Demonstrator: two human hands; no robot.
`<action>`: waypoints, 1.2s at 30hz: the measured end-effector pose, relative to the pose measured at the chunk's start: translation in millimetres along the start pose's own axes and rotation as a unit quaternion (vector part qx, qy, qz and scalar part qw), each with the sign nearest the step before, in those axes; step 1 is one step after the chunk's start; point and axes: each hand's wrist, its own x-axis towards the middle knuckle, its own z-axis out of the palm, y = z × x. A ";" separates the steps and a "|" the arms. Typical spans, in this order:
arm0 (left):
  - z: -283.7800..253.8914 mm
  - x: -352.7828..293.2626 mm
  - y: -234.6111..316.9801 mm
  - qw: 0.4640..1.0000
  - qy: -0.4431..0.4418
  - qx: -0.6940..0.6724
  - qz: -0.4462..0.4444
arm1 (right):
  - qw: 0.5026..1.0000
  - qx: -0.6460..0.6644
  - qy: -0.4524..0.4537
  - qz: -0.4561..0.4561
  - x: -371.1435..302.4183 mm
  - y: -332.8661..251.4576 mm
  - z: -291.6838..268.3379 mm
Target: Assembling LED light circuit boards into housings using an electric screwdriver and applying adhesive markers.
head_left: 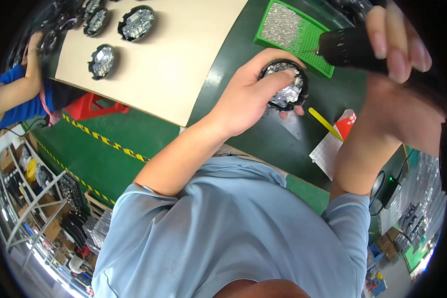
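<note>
My left hand [246, 99] is closed round a round black housing [284, 88] with a silvery circuit board inside, its thumb lying across the board. A black electric screwdriver [347, 49] is in my right hand [398, 47], lying nearly level. Its thin bit points left, over the green perforated tray [319, 63]. Small silver screws [281, 24] cover the far part of that tray. The bit's tip is close to the tray's near part; whether it touches a screw I cannot tell.
On the beige board [174, 64] at left lie several similar round housings [136, 23]. A yellow stick-like tool [325, 124], a red and white packet [346, 121] and a white sheet [325, 151] lie by my right forearm. A person in blue [17, 94] sits at far left.
</note>
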 end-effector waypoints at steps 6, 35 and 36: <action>-1.0 -2.7 2.7 1.000 0.005 -0.024 0.013 | 0.939 -0.333 0.081 -0.036 13.3 8.5 -46.0; 1.4 0.8 4.2 0.999 0.003 -0.048 -0.013 | 0.981 -0.139 0.125 0.045 14.3 36.2 -69.9; 1.1 0.8 4.2 0.999 0.005 -0.048 -0.013 | 0.989 0.038 0.123 0.071 12.9 26.9 -61.4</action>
